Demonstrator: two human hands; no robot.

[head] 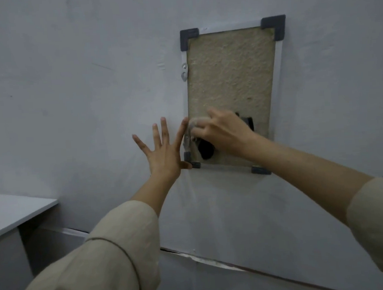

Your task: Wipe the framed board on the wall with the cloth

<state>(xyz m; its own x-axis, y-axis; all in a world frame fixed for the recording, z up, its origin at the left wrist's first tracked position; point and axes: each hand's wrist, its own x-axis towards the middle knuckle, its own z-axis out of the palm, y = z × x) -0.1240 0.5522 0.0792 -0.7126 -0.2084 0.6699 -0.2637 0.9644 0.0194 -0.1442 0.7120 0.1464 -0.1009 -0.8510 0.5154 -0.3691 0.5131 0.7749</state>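
Observation:
The framed board (pixel 231 74) hangs on the grey wall, a tan rough panel in a thin silver frame with dark grey corner caps. My right hand (pixel 221 133) presses a cloth (pixel 205 151) against the board's lower left part; the cloth shows dark below and right of the hand and pale at the fingertips. My left hand (pixel 163 151) lies flat on the wall with fingers spread, its thumb and index finger touching the frame's lower left corner. It holds nothing.
A grey tabletop (pixel 16 211) juts in at the lower left, next to the wall. A small metal hanger bracket (pixel 184 71) sits on the frame's left side. A cracked seam (pixel 205 259) runs across the wall below the board.

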